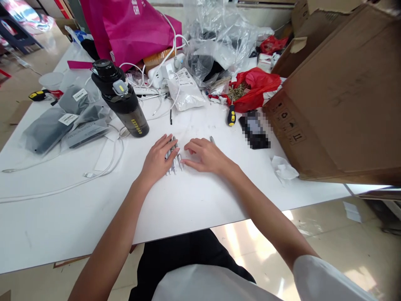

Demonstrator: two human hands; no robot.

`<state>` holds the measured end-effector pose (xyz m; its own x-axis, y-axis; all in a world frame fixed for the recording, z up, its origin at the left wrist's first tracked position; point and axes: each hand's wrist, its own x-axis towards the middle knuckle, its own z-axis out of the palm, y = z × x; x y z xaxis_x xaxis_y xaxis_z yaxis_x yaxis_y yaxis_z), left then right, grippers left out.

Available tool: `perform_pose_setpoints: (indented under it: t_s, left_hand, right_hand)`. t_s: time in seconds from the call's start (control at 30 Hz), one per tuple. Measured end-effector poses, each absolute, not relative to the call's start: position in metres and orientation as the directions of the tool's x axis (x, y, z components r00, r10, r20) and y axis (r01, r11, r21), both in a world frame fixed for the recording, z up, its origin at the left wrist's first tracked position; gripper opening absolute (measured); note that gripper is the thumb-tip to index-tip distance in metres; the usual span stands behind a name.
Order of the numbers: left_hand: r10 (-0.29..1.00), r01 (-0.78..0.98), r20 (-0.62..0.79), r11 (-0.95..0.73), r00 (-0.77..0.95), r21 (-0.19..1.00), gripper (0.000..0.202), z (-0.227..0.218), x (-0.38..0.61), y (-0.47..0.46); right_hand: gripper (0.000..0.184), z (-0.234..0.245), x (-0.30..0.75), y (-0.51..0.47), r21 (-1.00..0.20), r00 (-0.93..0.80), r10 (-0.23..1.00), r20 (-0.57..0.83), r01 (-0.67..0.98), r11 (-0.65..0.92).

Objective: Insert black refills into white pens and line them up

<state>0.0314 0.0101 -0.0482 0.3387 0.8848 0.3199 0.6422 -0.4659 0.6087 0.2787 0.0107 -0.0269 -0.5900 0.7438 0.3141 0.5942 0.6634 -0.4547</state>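
Both my hands rest on the white table (194, 205), side by side near its middle. My left hand (158, 156) lies flat with fingers spread over a small bundle of silvery pens (175, 161) that lie on the table. My right hand (205, 155) lies palm down just right of the bundle, its fingertips touching the pens. One more pen tip (212, 139) pokes out behind the right hand. Neither hand lifts anything.
A dark water bottle (123, 102) stands left of my hands, with grey packets (53, 125) and white cables (103, 165) beyond it. A yellow-handled screwdriver (231, 115), a black phone (254, 129), a red bag (255, 90) and a large cardboard box (341, 100) lie to the right.
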Motion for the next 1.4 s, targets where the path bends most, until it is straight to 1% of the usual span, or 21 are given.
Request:
perform_pose_setpoints:
  t_s: [0.1, 0.17, 0.27, 0.33, 0.43, 0.5, 0.57, 0.67, 0.77, 0.87, 0.93, 1.0, 1.1, 1.2, 1.23, 1.3, 1.33, 1.4]
  left_hand:
    - [0.890, 0.654, 0.322, -0.456, 0.323, 0.604, 0.045, -0.047, 0.032, 0.009]
    - [0.885, 0.653, 0.327, -0.465, 0.330, 0.598, 0.042, -0.046, 0.032, 0.009]
    - [0.873, 0.648, 0.335, -0.487, 0.355, 0.585, 0.037, -0.047, 0.031, 0.010]
    - [0.868, 0.646, 0.335, -0.496, 0.366, 0.580, 0.036, -0.048, 0.031, 0.010]
    - [0.865, 0.642, 0.334, -0.501, 0.374, 0.580, 0.037, -0.049, 0.031, 0.010]
    - [0.865, 0.643, 0.334, -0.503, 0.376, 0.578, 0.037, -0.050, 0.031, 0.010]
    - [0.863, 0.643, 0.339, -0.504, 0.373, 0.576, 0.037, -0.051, 0.031, 0.010]
    - [0.864, 0.642, 0.345, -0.503, 0.366, 0.579, 0.038, -0.051, 0.031, 0.009]
    - [0.869, 0.643, 0.343, -0.495, 0.357, 0.585, 0.037, -0.052, 0.032, 0.008]
    - [0.868, 0.643, 0.352, -0.496, 0.351, 0.583, 0.036, -0.054, 0.033, 0.008]
    - [0.863, 0.642, 0.366, -0.504, 0.348, 0.578, 0.036, -0.056, 0.034, 0.007]
    - [0.859, 0.636, 0.397, -0.508, 0.323, 0.581, 0.039, -0.057, 0.035, 0.007]
    - [0.858, 0.590, 0.471, -0.493, 0.206, 0.640, 0.050, -0.050, 0.035, 0.007]
    - [0.855, 0.438, 0.515, -0.487, 0.063, 0.755, 0.053, -0.039, 0.035, 0.006]
    - [0.858, 0.373, 0.513, -0.489, 0.042, 0.788, 0.049, -0.035, 0.035, 0.005]
    - [0.870, 0.273, 0.492, -0.481, 0.034, 0.833, 0.031, -0.030, 0.034, 0.004]
    - [0.877, 0.247, 0.479, -0.472, 0.036, 0.846, 0.023, -0.028, 0.034, 0.004]
    - [0.881, 0.243, 0.470, -0.467, 0.050, 0.850, 0.016, -0.028, 0.033, 0.003]
  right_hand:
    - [0.038, -0.006, 0.300, 0.013, -0.463, -0.408, 0.882, 0.236, 0.751, 0.471]
    - [0.036, 0.004, 0.317, 0.009, -0.419, -0.290, 0.946, 0.148, 0.848, 0.326]
    - [0.042, 0.005, 0.339, -0.007, -0.322, -0.155, 0.988, -0.026, 0.937, 0.138]
    - [0.041, -0.001, 0.347, -0.021, -0.302, -0.128, 0.989, -0.074, 0.948, 0.100]
    - [0.031, -0.010, 0.350, -0.040, -0.320, -0.140, 0.989, -0.038, 0.940, 0.120]
    - [0.027, -0.012, 0.347, -0.047, -0.362, -0.133, 0.991, 0.015, 0.923, 0.129]
    - [0.029, -0.010, 0.344, -0.050, -0.439, -0.114, 0.988, 0.106, 0.886, 0.149]
    - [0.034, -0.004, 0.340, -0.050, -0.537, -0.080, 0.956, 0.282, 0.813, 0.226]
    - [0.034, 0.003, 0.335, -0.046, -0.589, -0.063, 0.927, 0.370, 0.756, 0.286]
    - [0.032, 0.007, 0.326, -0.034, -0.646, -0.083, 0.923, 0.376, 0.691, 0.325]
    - [0.031, 0.008, 0.319, -0.020, -0.675, -0.136, 0.918, 0.372, 0.639, 0.368]
    - [0.029, 0.005, 0.310, -0.002, -0.675, -0.219, 0.904, 0.367, 0.605, 0.421]
    - [0.026, -0.005, 0.296, 0.021, -0.610, -0.345, 0.862, 0.372, 0.609, 0.507]
    - [0.025, -0.019, 0.284, 0.031, -0.515, -0.443, 0.815, 0.373, 0.632, 0.579]
    - [0.026, -0.024, 0.281, 0.031, -0.496, -0.470, 0.804, 0.364, 0.633, 0.594]
    - [0.030, -0.031, 0.278, 0.027, -0.489, -0.513, 0.790, 0.336, 0.623, 0.611]
    - [0.031, -0.034, 0.278, 0.024, -0.496, -0.529, 0.787, 0.318, 0.615, 0.614]
    - [0.032, -0.038, 0.279, 0.019, -0.516, -0.547, 0.784, 0.292, 0.601, 0.611]
